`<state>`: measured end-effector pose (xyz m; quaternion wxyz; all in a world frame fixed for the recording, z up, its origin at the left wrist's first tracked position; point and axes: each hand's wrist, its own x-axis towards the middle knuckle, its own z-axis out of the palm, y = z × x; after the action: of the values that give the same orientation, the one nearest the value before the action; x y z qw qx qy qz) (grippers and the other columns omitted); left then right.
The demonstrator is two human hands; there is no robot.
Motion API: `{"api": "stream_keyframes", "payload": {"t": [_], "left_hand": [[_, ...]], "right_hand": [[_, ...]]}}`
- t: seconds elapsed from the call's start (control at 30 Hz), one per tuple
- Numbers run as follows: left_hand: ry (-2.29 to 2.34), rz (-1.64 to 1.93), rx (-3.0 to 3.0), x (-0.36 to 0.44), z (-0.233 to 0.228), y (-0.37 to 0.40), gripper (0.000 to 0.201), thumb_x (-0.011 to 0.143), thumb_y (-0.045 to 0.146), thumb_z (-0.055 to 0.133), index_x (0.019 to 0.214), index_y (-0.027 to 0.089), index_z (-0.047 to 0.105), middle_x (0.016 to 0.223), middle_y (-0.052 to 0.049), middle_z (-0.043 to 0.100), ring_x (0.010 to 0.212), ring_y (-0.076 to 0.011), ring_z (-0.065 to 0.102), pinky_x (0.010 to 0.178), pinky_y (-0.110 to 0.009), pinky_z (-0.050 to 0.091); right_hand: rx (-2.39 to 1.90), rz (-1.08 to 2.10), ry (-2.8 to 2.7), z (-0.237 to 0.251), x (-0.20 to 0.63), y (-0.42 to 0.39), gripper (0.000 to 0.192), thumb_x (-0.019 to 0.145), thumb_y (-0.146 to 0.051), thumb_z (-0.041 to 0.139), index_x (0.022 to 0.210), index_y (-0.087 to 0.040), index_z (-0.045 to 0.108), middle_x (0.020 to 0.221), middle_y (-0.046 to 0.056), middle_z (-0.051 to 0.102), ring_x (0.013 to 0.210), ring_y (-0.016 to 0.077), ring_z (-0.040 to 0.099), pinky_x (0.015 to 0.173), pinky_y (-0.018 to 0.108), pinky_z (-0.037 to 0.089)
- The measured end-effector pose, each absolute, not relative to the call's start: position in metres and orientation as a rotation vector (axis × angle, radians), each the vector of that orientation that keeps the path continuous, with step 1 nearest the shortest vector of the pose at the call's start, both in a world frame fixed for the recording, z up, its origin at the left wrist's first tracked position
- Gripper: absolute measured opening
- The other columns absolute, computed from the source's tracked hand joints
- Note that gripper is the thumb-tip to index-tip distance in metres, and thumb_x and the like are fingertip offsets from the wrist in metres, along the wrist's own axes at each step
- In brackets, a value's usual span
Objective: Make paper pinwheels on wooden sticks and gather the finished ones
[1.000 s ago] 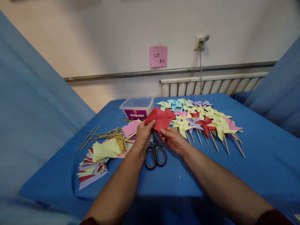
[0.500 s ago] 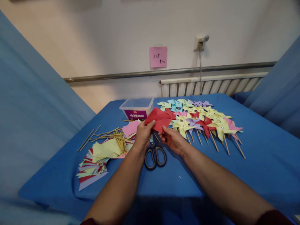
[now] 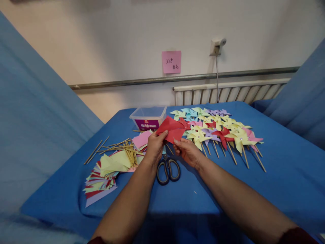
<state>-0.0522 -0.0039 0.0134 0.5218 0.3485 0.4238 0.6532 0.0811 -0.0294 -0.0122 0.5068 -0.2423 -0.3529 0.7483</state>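
Note:
A red sheet of paper with cut slits is held above the middle of the table. My left hand pinches it from the left, thumb on top. At its lower right edge are the closed fingers of my right hand, pinching a corner. Black-handled scissors lie just below my hands, their blades partly hidden. Finished paper pinwheels in several colours, on wooden sticks, lie in rows to the right.
Left of my hands are loose wooden sticks and a fanned stack of coloured paper. Behind them stands a clear plastic box with a purple label. The blue-covered table meets a wall with a radiator.
My right fingers have shifted slightly at the lower corner of the red paper. My left hand and the things on the table stay almost the same.

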Motion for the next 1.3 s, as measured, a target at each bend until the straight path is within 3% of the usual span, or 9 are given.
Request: {"api": "stream_keyframes", "payload": {"t": [0.17,0.4,0.73,1.3], "left_hand": [[1.016,1.532,0.873,-0.0521,0.0121,-0.0045,0.038,0.055,0.032,0.084,0.083,0.011,0.07,0.07,-0.004,0.07,0.057,-0.0138,0.061,0.061,-0.027,0.048],[1.11,1.489,0.957,-0.0506,0.0099,-0.0044,0.042,0.055,0.034,0.083,0.089,0.013,0.072,0.072,-0.005,0.071,0.058,-0.0164,0.062,0.059,-0.028,0.049],[1.073,1.467,0.981,-0.0503,0.013,-0.0086,0.041,0.056,0.035,0.083,0.087,0.013,0.072,0.074,-0.006,0.072,0.058,-0.0181,0.063,0.057,-0.03,0.05],[1.082,1.499,0.952,-0.054,0.015,-0.0055,0.04,0.056,0.033,0.083,0.087,0.012,0.07,0.07,-0.004,0.07,0.056,-0.0143,0.06,0.06,-0.027,0.047]], "right_hand": [[-0.604,1.821,-0.785,-0.0112,0.08,-0.0298,0.032,0.069,-0.046,0.078,0.079,-0.019,0.064,0.066,-0.001,0.06,0.054,0.0105,0.046,0.051,0.025,0.031],[-0.636,1.794,-0.789,-0.0126,0.0785,-0.0284,0.03,0.06,-0.035,0.085,0.076,-0.018,0.065,0.064,-0.003,0.061,0.053,0.0086,0.045,0.054,0.025,0.033],[-0.633,1.836,-0.83,-0.0142,0.0792,-0.029,0.03,0.061,-0.035,0.085,0.075,-0.018,0.065,0.064,-0.002,0.061,0.053,0.0088,0.045,0.054,0.026,0.032],[-0.7,1.785,-0.978,-0.0206,0.0855,-0.0223,0.027,0.062,-0.036,0.084,0.071,-0.017,0.068,0.062,-0.002,0.06,0.055,0.0088,0.046,0.055,0.025,0.031]]}}
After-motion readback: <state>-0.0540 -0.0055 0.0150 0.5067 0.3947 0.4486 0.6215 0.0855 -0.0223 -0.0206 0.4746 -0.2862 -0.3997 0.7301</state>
